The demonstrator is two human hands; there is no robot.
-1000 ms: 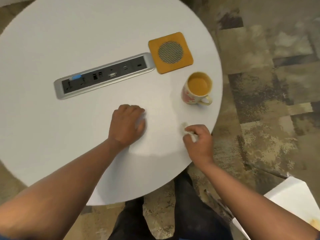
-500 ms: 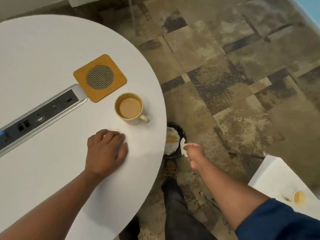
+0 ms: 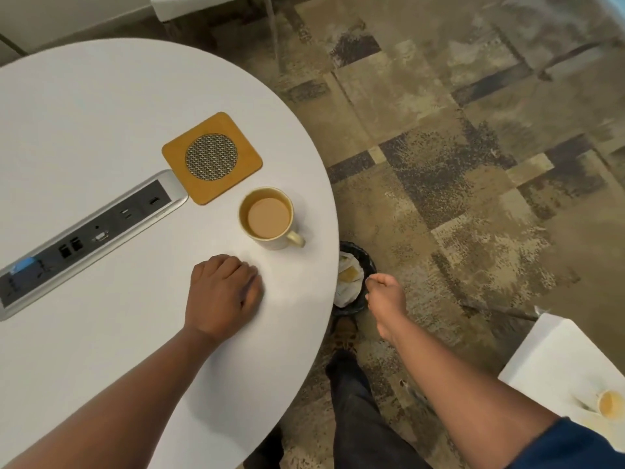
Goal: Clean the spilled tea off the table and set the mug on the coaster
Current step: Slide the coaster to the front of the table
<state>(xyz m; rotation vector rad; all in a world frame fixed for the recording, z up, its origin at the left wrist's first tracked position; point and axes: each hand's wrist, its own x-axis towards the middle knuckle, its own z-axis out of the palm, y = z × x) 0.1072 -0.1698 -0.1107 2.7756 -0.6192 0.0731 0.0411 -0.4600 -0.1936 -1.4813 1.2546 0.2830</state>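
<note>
A cream mug [image 3: 267, 218] of milky tea stands on the round white table [image 3: 101, 130], handle toward the table's right edge. It is just right of and nearer than the orange coaster [image 3: 245, 164] and not touching it. My left hand [image 3: 223, 292] lies palm down on the table just in front of the mug and holds nothing. Off the table's edge, my right hand [image 3: 385, 294] hangs over a black waste bin [image 3: 370, 258] on the floor. Its fingers are curled together and I see nothing in them. Crumpled stained tissues [image 3: 348, 277] lie in the bin.
A silver power and data strip [image 3: 94, 238] is set into the table left of the coaster. A small white table [image 3: 558, 360] at the lower right carries a small cup [image 3: 610, 402] and tea stains. My leg and shoe [image 3: 345, 330] are under the table's edge on patterned carpet.
My right hand carried a small white tissue from the table edge out over the bin. The tissue no longer shows in it. My left hand stayed on the table.
</note>
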